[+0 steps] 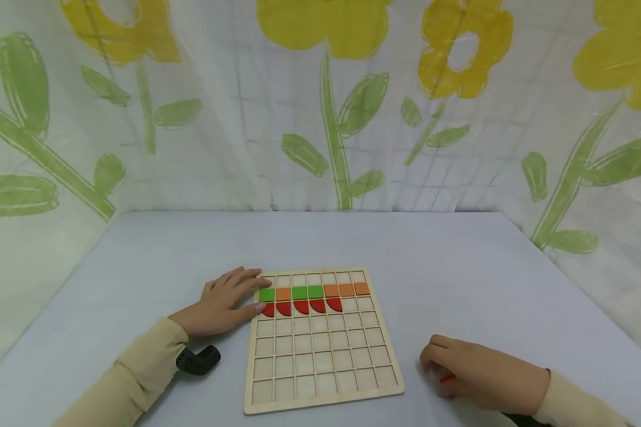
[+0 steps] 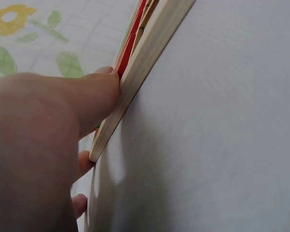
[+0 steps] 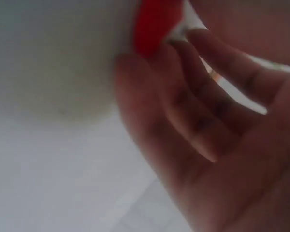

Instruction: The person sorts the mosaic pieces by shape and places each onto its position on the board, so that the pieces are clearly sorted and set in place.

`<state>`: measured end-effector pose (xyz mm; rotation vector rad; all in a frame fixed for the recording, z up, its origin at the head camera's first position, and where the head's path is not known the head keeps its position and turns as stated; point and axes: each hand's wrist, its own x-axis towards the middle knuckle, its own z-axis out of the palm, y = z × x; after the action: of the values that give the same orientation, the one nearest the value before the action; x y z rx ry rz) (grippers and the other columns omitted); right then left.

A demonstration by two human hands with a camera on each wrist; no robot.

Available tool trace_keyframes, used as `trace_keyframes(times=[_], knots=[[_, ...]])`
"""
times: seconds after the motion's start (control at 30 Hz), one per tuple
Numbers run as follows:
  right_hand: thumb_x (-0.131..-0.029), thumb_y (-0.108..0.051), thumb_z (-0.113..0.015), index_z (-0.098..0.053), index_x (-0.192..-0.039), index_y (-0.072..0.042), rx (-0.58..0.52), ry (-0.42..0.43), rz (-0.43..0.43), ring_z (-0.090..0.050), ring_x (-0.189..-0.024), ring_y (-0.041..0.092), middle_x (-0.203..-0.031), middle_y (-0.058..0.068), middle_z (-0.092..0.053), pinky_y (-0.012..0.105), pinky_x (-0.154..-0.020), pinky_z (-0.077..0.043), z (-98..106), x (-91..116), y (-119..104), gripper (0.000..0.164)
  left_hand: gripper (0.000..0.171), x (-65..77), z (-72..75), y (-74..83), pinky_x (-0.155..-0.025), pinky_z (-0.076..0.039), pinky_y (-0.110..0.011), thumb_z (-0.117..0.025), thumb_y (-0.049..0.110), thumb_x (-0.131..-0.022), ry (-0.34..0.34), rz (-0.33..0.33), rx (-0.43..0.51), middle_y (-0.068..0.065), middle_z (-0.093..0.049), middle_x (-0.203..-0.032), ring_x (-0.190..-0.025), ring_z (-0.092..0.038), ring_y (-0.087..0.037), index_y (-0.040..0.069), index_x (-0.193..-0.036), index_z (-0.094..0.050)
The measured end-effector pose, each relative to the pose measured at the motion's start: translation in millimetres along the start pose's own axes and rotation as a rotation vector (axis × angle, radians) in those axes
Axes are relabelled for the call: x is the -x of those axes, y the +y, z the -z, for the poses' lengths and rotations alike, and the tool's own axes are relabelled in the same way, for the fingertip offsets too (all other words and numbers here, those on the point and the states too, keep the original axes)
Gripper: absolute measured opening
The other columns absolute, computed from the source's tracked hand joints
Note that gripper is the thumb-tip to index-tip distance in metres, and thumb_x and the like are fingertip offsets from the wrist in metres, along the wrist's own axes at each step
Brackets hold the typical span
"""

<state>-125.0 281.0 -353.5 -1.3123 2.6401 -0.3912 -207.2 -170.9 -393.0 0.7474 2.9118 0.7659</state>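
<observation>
A square wooden grid board [image 1: 329,341] lies flat on the table. One of its upper rows holds green squares [image 1: 300,293] and orange squares [image 1: 346,290]. The row below has several red quarter-circle pieces [image 1: 301,307] in its left cells. Spread over the board's left edge, my left hand [image 1: 221,302] rests with its thumb touching the leftmost red piece; the left wrist view shows that thumb [image 2: 99,92] against the board's side. To the right of the board, my right hand [image 1: 467,370] pinches a red piece [image 3: 154,26] between curled fingers, low over the table. Fingers hide most of its shape.
The white table [image 1: 432,255] runs back to a hanging curtain [image 1: 219,118] printed with yellow flowers and green leaves. A black strap-like device [image 1: 199,360] sits at my left wrist, and beige sleeves [image 1: 133,370] cover both forearms.
</observation>
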Motion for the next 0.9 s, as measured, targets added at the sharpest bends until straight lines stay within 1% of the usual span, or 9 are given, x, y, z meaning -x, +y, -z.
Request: trace_keyframes(times=[0.07, 0.13, 0.23, 0.33, 0.47, 0.53, 0.63, 0.73, 0.9], knots=[[-0.088, -0.02, -0.069, -0.052, -0.104, -0.027, -0.045, -0.004, -0.062, -0.046, -0.072, -0.011, -0.093, -0.019, -0.046, 0.014, -0.062, -0.041, 0.2, -0.9, 2.2, 0.025, 0.048, 0.3, -0.3, 0.0, -0.1, -0.017, -0.062, -0.051, 0.052, -0.095, 0.0, 0.002, 0.003, -0.006, -0.032, -0.153, -0.142, -0.016, -0.042, 0.028, -0.137, -0.05], [-0.091, -0.029, -0.065, -0.053, -0.104, -0.028, -0.052, -0.005, -0.088, -0.046, -0.07, -0.012, -0.093, -0.02, -0.046, 0.015, -0.061, -0.042, 0.9, 0.5, 4.2, 0.018, 0.049, 0.5, -0.4, 0.2, -0.1, -0.017, -0.062, -0.051, 0.052, -0.095, -0.002, 0.003, 0.007, -0.006, -0.032, -0.153, -0.142, -0.016, -0.042, 0.028, -0.137, -0.049], [-0.09, -0.038, -0.065, -0.053, -0.107, -0.029, -0.051, -0.036, -0.076, -0.046, -0.074, -0.011, -0.096, -0.021, -0.045, 0.015, -0.062, -0.043, 5.0, 7.0, 6.0, 0.023, 0.049, 0.2, -0.5, 0.0, -0.101, -0.017, -0.062, -0.051, 0.052, -0.095, -0.006, -0.002, 0.008, -0.006, -0.031, -0.153, -0.142, -0.016, -0.042, 0.028, -0.137, -0.049], [-0.087, -0.026, -0.071, -0.052, -0.112, -0.029, -0.076, -0.066, -0.006, -0.049, -0.081, -0.009, -0.102, -0.02, -0.046, 0.015, -0.065, -0.045, 9.0, 13.4, 7.9, 0.032, 0.049, -0.3, -0.4, -0.8, -0.1, -0.017, -0.062, -0.051, 0.051, -0.095, -0.004, -0.008, 0.002, -0.006, -0.031, -0.153, -0.142, -0.017, -0.042, 0.028, -0.137, -0.049], [-0.085, -0.007, -0.071, -0.052, -0.111, -0.027, -0.076, -0.013, 0.059, -0.051, -0.083, -0.008, -0.102, -0.019, -0.049, 0.014, -0.067, -0.046, 6.8, 13.3, 9.0, 0.038, 0.048, -1.0, 0.2, -1.7, -0.099, -0.018, -0.063, -0.051, 0.051, -0.095, 0.0, -0.011, -0.009, -0.007, -0.032, -0.153, -0.142, -0.018, -0.042, 0.027, -0.137, -0.049], [-0.087, -0.009, -0.069, -0.052, -0.109, -0.027, -0.07, 0.031, 0.026, -0.051, -0.08, -0.008, -0.097, -0.021, -0.05, 0.013, -0.065, -0.045, 3.0, 11.2, 8.4, 0.033, 0.048, -1.1, 0.8, -1.6, -0.099, -0.018, -0.063, -0.051, 0.05, -0.095, 0.0, -0.011, -0.009, -0.007, -0.032, -0.153, -0.141, -0.018, -0.042, 0.027, -0.137, -0.05], [-0.091, -0.022, -0.066, -0.052, -0.109, -0.026, -0.031, 0.077, -0.056, -0.047, -0.071, -0.009, -0.085, -0.023, -0.048, 0.014, -0.061, -0.042, -3.4, 6.5, 6.5, 0.023, 0.048, -0.8, 1.6, -1.0, -0.099, -0.018, -0.063, -0.051, 0.05, -0.095, -0.002, -0.008, -0.009, -0.007, -0.032, -0.153, -0.142, -0.017, -0.042, 0.026, -0.137, -0.05], [-0.092, -0.029, -0.066, -0.052, -0.114, -0.023, 0.018, 0.097, -0.11, -0.043, -0.067, -0.009, -0.081, -0.024, -0.044, 0.014, -0.059, -0.04, -6.9, 2.6, 4.1, 0.027, 0.048, -0.1, 1.8, -0.4, -0.099, -0.018, -0.063, -0.051, 0.051, -0.095, -0.005, -0.002, -0.003, -0.007, -0.032, -0.153, -0.142, -0.017, -0.043, 0.027, -0.137, -0.05], [-0.084, -0.015, -0.074, -0.055, -0.112, -0.024, 0.065, 0.119, -0.014, -0.048, -0.077, -0.009, -0.096, -0.019, -0.049, 0.008, -0.065, -0.041, -5.5, -0.4, 3.7, 0.035, 0.048, 0.3, 1.0, 0.8, -0.1, -0.017, -0.063, -0.052, 0.05, -0.095, -0.006, 0.0, 0.004, -0.007, -0.032, -0.153, -0.142, -0.016, -0.042, 0.027, -0.137, -0.05]])
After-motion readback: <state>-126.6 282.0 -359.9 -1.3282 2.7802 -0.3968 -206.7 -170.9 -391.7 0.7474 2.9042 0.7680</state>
